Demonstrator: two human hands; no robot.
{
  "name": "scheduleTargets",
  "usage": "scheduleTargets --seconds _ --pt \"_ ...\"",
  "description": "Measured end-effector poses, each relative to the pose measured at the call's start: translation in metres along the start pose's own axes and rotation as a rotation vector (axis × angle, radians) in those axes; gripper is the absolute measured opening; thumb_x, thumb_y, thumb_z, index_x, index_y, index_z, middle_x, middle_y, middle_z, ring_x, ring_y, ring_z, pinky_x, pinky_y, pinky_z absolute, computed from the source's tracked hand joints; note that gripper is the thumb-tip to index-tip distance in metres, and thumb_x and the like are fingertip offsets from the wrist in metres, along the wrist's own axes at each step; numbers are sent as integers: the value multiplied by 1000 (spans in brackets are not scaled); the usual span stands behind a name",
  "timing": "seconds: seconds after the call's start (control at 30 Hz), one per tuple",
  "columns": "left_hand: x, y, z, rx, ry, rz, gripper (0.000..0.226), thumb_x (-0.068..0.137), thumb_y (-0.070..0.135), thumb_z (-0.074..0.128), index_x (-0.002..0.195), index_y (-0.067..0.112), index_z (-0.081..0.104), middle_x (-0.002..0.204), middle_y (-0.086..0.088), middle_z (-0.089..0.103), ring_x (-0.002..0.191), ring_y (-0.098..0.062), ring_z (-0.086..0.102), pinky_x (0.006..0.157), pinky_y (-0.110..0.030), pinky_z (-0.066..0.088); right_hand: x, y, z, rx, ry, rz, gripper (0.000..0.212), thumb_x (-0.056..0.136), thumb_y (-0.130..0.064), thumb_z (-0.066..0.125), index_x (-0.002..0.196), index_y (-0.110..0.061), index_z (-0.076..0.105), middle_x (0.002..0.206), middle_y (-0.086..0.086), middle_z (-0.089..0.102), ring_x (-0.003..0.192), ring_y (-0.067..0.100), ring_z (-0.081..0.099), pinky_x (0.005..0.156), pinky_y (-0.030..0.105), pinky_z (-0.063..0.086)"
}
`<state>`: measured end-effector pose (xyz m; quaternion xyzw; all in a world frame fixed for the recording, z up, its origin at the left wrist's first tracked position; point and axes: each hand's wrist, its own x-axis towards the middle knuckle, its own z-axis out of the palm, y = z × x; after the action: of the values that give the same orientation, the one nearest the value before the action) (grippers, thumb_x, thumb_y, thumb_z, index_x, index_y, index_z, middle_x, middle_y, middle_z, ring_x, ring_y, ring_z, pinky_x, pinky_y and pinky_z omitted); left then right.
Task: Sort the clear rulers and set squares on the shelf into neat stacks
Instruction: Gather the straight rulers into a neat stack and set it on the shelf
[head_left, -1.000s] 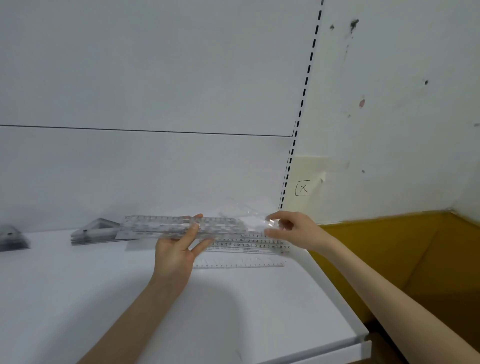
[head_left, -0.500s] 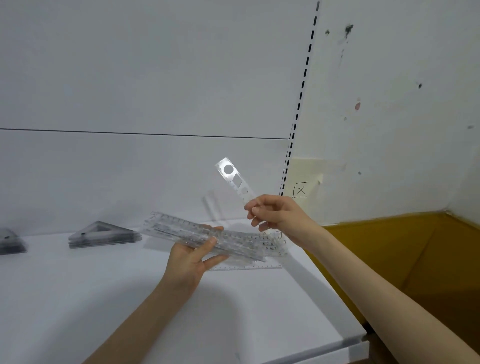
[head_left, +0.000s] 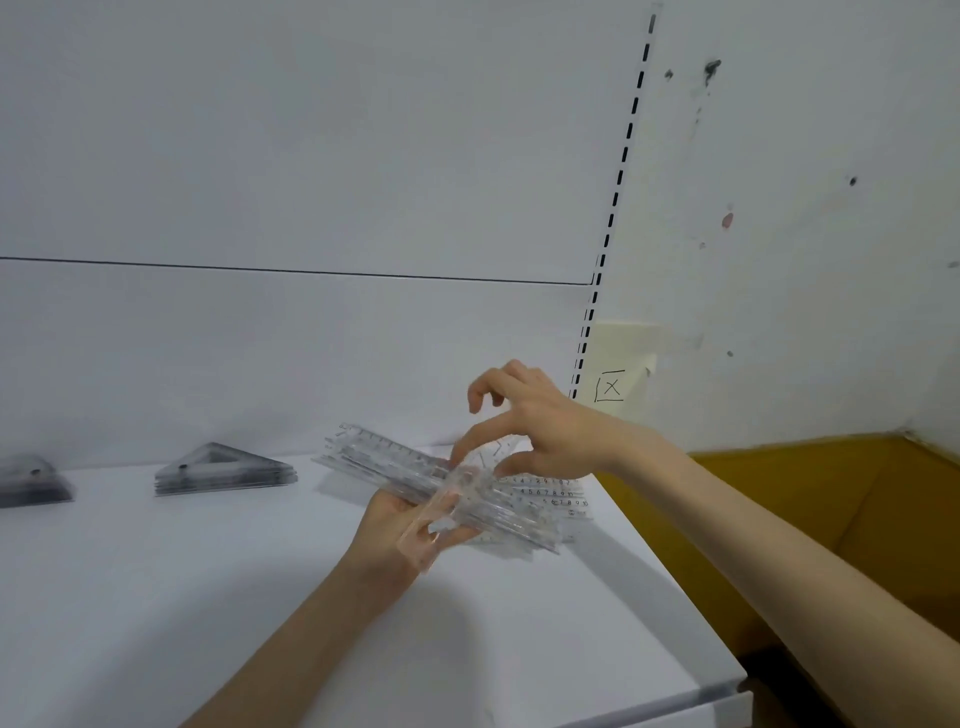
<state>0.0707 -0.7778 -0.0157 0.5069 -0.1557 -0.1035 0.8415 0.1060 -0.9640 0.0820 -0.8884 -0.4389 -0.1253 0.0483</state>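
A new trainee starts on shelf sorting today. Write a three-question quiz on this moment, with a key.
1. True or false: the left hand grips a bundle of clear rulers.
2. The stack of set squares lies: A) left of the bundle, B) right of it, C) on top of it.
3. Fill in: the ___ hand is above the bundle.
Key: 1 true; 2 A; 3 right hand.
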Motion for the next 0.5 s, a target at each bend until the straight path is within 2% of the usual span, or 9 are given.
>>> scheduleTargets --seconds 0.07,0.13,0.2,0.27,0.33,0.4,0.5 --pt "0 -1 0 -8 28 -7 45 68 23 81 102 -2 64 101 -17 71 100 -37 66 75 -44 58 12 -5 -3 -62 -26 -97 42 78 -16 73 112 -41 69 121 3 44 110 19 34 96 32 21" --pt "-1 -1 -1 -42 -5 -4 30 82 7 66 109 -4 60 108 -23 67 100 -36 66 75 -46 57 21 -12 1 -6 -62 -167 47 74 -3 72 108 -36 72 129 5 46 124 22 32 107 38 21" --pt "-4 1 -1 -67 -38 -18 32 82 5 69 111 -4 60 107 -24 66 98 -34 67 75 -46 56 25 -15 4 154 -87 -143 54 72 12 64 106 -29 74 140 4 42 138 20 26 113 36 22" --pt "-4 1 -3 -107 -63 -16 38 81 9 69 115 -4 59 107 -22 66 100 -31 67 75 -42 56 23 -15 11 332 -111 -78 66 69 23 45 108 -21 74 147 2 37 144 14 21 116 33 26" --pt "-4 2 -4 -107 -59 -11 35 86 10 62 118 -4 56 110 -21 66 103 -31 66 75 -41 55 22 -19 22 461 -109 -38 76 62 25 31 112 -15 72 149 1 40 144 10 26 117 33 28" --pt "-4 1 -5 -114 -50 5 28 88 9 57 114 -2 56 107 -21 66 101 -31 66 75 -40 55 19 -23 29 670 -75 67 78 61 27 28 118 -9 68 144 2 49 138 6 37 114 28 32" --pt "-2 2 -6 -126 -22 31 27 89 12 57 114 2 58 111 -21 65 105 -31 65 78 -40 55 16 -27 28 993 -11 228 61 80 23 34 128 -8 58 127 11 63 123 8 55 103 22 41"
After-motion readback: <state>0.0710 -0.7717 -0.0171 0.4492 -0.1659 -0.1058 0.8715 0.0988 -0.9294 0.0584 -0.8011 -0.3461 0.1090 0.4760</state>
